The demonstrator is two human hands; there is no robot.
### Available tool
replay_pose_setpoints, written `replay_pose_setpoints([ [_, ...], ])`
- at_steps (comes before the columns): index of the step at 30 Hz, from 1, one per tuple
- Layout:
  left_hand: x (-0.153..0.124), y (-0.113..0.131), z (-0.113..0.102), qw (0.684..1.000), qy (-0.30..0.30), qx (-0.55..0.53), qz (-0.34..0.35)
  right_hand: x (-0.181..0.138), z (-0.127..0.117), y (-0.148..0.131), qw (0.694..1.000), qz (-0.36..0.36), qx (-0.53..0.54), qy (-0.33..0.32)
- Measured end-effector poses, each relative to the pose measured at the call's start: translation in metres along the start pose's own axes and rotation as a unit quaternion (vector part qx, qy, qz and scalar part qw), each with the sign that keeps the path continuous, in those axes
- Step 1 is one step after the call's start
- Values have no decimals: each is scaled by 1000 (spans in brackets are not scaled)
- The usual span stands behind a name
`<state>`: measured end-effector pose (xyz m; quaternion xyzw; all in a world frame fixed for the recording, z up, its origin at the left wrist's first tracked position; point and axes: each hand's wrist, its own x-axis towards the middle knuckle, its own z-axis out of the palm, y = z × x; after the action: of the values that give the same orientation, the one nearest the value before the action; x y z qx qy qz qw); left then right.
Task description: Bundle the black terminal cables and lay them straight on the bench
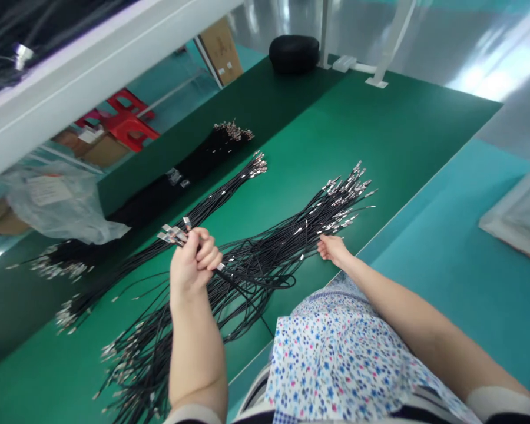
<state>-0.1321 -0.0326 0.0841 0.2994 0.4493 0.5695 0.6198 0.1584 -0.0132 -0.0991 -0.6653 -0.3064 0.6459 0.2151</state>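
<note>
My left hand [196, 262] is closed in a fist around a bunch of black cables. Their silvery connector ends [175, 234] stick out above the thumb, and the lengths hang below the fist. Over at the near edge of the green table, my right hand [333, 248] is pinched closed on a black cable at the side of the large loose pile [287, 238]; the fingers hide most of the grip. Metal-tipped ends [348, 191] of that pile fan out just beyond my right hand. Further cable ends [128, 365] spread at lower left.
Behind the pile lie a thinner cable bundle [194, 209] and a thick dark bundle [159, 197]. A clear plastic bag [57, 200] rests at left. The white shelf beam [92, 65] crosses overhead. A black case [294, 54] stands by the posts at the far end.
</note>
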Motion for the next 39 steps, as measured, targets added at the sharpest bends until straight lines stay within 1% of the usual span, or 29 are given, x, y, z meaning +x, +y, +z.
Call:
replay_pose_setpoints([
  [2,-2,-9,-1,1000,11,-13,6,-9,0,10,1000,-10,-18,-24],
  [4,-3,-15,-3,1000,18,-21,6,-19,1,20,994,5,-55,-90],
  [6,-3,-19,-3,1000,19,-22,-3,-26,6,28,981,36,-91,-168],
  [8,-2,-22,-2,1000,15,-21,-11,-29,12,32,969,62,-107,-213],
  [10,-2,-24,0,1000,13,-20,-11,-30,16,33,969,66,-78,-224],
  [12,-3,-26,1,1000,15,-18,-11,-33,18,32,968,57,-16,-244],
  [15,-2,-31,2,1000,19,-10,-20,-43,21,33,961,23,77,-263],
  [17,-1,-35,4,999,9,2,-35,-50,24,34,962,-4,93,-257],
  [19,2,-39,9,998,-12,19,-54,-54,26,35,966,-25,68,-247],
  [22,5,-45,18,996,-37,45,-73,-51,28,35,968,-34,-15,-250],
  [24,7,-46,22,995,-38,55,-71,-46,28,35,961,-28,-60,-268],
  [26,8,-45,22,995,-32,64,-66,-44,29,31,955,-34,-79,-285],
  [28,6,-45,21,994,-27,83,-70,-48,32,23,950,-69,-92,-289],
  [29,5,-46,21,991,-31,104,-83,-52,34,17,948,-95,-100,-286],
  [31,1,-50,22,975,-58,176,-121,-64,41,3,943,-151,-121,-270],
  [33,-4,-57,25,952,-95,257,-139,-78,50,-14,930,-204,-159,-261],
  [34,-6,-62,28,945,-106,280,-131,-84,54,-23,917,-230,-187,-267],
  [35,-8,-68,30,946,-108,286,-113,-89,57,-30,900,-254,-220,-280],
  [37,-11,-77,34,959,-88,260,-73,-96,63,-41,861,-288,-282,-310],
  [39,-13,-85,37,965,-70,246,-55,-98,66,-47,836,-301,-322,-326],
])
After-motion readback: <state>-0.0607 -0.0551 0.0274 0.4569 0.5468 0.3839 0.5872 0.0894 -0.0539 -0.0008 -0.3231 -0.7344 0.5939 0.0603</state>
